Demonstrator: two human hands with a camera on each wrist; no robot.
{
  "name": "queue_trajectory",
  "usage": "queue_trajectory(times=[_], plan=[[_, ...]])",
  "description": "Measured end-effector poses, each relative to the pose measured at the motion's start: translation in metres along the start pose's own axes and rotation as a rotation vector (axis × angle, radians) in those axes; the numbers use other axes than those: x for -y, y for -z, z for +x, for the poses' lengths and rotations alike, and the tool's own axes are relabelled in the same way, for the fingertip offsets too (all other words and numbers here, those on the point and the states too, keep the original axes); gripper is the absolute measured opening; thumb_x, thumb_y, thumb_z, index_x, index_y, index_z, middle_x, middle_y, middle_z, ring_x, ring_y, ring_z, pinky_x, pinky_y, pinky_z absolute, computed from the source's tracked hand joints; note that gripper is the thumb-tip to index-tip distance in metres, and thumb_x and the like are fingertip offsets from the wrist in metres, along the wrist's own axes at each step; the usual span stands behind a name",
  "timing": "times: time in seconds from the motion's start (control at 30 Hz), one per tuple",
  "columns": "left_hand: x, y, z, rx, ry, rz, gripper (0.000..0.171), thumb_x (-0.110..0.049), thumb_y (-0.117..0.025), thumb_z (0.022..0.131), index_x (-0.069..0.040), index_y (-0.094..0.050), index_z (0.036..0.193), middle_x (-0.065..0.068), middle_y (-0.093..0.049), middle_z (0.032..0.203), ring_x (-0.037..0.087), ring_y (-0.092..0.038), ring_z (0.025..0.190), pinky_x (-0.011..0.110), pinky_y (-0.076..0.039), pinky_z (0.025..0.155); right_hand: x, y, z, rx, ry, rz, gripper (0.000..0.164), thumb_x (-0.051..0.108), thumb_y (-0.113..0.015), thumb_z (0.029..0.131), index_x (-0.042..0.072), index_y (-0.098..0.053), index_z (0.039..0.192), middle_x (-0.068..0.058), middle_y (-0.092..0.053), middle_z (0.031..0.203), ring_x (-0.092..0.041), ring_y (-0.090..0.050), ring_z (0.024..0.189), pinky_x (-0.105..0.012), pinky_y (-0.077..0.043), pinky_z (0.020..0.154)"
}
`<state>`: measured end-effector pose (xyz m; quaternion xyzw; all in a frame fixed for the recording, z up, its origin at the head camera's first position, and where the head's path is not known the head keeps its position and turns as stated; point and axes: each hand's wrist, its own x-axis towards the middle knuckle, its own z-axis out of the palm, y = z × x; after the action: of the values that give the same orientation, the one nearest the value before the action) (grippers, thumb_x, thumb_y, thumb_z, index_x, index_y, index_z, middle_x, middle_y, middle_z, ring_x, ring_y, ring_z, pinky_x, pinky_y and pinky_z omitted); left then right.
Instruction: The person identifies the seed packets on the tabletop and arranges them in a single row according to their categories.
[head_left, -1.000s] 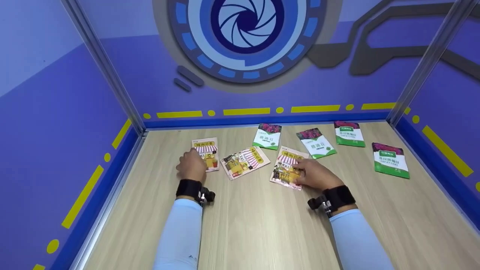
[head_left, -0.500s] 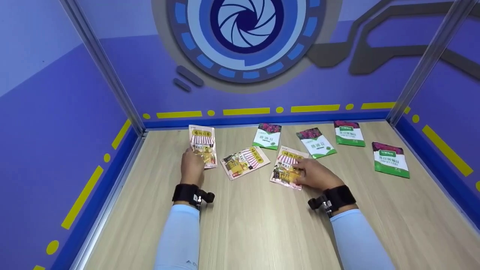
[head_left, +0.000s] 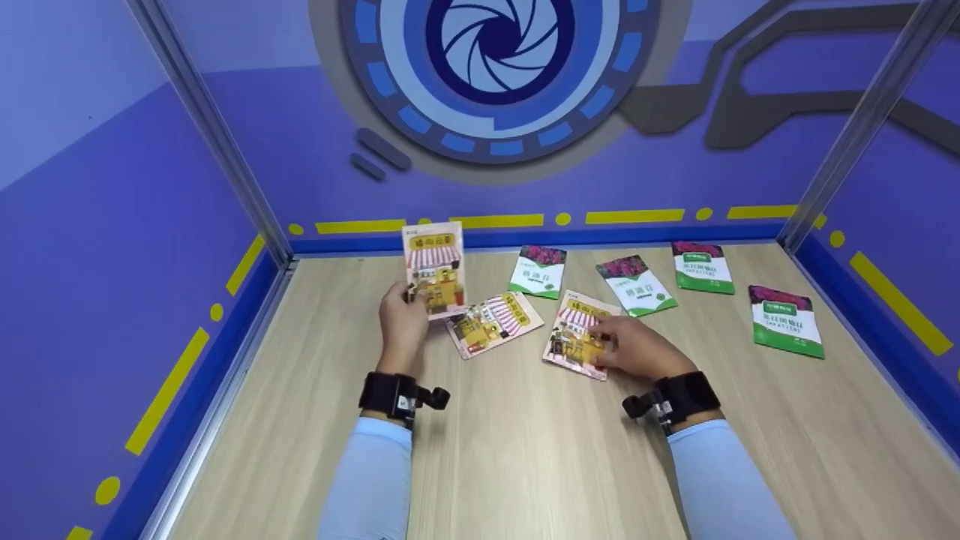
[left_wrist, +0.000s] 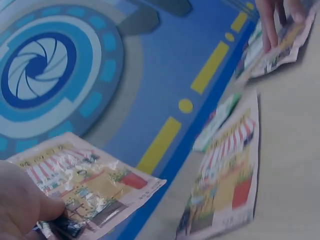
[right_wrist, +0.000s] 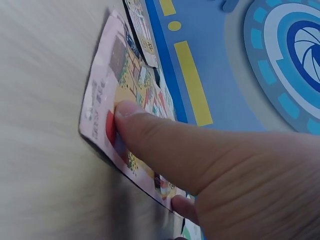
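**Glossy and flat: two kinds of contact**

Through the remote cameras I viewed a worktop [head_left: 517,457] of pale, straight-grained wood pattern, backed by a smooth purple-blue panel [head_left: 292,142] printed with yellow dashes and dots. The first pink packet [head_left: 437,271], a thin rectangle bearing a striped awning, stood nearly upright above the worktop; in the left wrist view its glossy skin was crinkled and glinting. The left hand [head_left: 403,316] pinched it by its lower left part, thumb on the printed face, closed to the packet's thinness. The second pink packet [head_left: 495,324] lay aslant on the worktop between the hands. The third pink packet [head_left: 568,346] lay under the right hand [head_left: 641,349], whose part-bent fingers and thumb touched its face; whether they gripped it I could not tell. Four green-and-white packets [head_left: 637,286], also rectangular, lay flat toward the back and right.
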<state>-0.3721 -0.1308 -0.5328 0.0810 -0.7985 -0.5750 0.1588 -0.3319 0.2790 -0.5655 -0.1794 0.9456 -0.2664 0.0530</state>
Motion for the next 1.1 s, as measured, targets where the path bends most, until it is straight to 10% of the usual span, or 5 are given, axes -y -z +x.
queue_trajectory(times=[0.2, 0.57, 0.87, 1.1], plan=[[-0.027, -0.008, -0.016, 0.009, 0.003, -0.023, 0.019, -0.014, -0.075, 0.093, -0.004, -0.064, 0.082, 0.008, -0.065, 0.083, 0.021, -0.059, 0.078, 0.032, -0.049, 0.067, 0.013, 0.011, 0.001, -0.118, -0.051, 0.087, 0.052, 0.035, -0.073, 0.097, 0.016, -0.063, 0.143, -0.007, -0.033, 0.167, -0.038, -0.028, 0.154, -0.057, -0.03, 0.12], [-0.066, -0.025, -0.051, 0.099, -0.046, -0.156, 0.016, -0.015, -0.079, 0.09, -0.007, -0.068, 0.083, 0.002, -0.066, 0.077, 0.014, -0.057, 0.068, 0.027, -0.047, 0.059, 0.056, 0.024, 0.005, -0.316, 0.037, 0.479, 0.049, 0.044, -0.062, 0.103, 0.017, -0.06, 0.143, -0.009, -0.061, 0.142, -0.028, -0.057, 0.131, -0.054, -0.049, 0.105], [-0.075, -0.037, -0.067, 0.25, -0.008, -0.239, 0.013, -0.013, -0.079, 0.091, -0.003, -0.071, 0.092, 0.007, -0.07, 0.087, 0.017, -0.064, 0.079, 0.029, -0.056, 0.069, 0.096, 0.024, 0.017, -0.246, 0.084, 0.721, 0.052, 0.033, -0.061, 0.105, 0.011, -0.05, 0.151, -0.014, -0.067, 0.126, -0.03, -0.068, 0.106, -0.036, -0.061, 0.076], [-0.09, -0.033, -0.078, 0.34, 0.008, -0.308, 0.012, -0.013, -0.08, 0.09, -0.005, -0.072, 0.095, 0.006, -0.071, 0.089, 0.017, -0.064, 0.078, 0.029, -0.056, 0.069, 0.112, 0.025, 0.014, -0.259, 0.112, 0.704, 0.034, 0.029, -0.064, 0.104, 0.003, -0.068, 0.126, -0.012, -0.07, 0.097, -0.033, -0.063, 0.075, -0.03, -0.055, 0.065]])
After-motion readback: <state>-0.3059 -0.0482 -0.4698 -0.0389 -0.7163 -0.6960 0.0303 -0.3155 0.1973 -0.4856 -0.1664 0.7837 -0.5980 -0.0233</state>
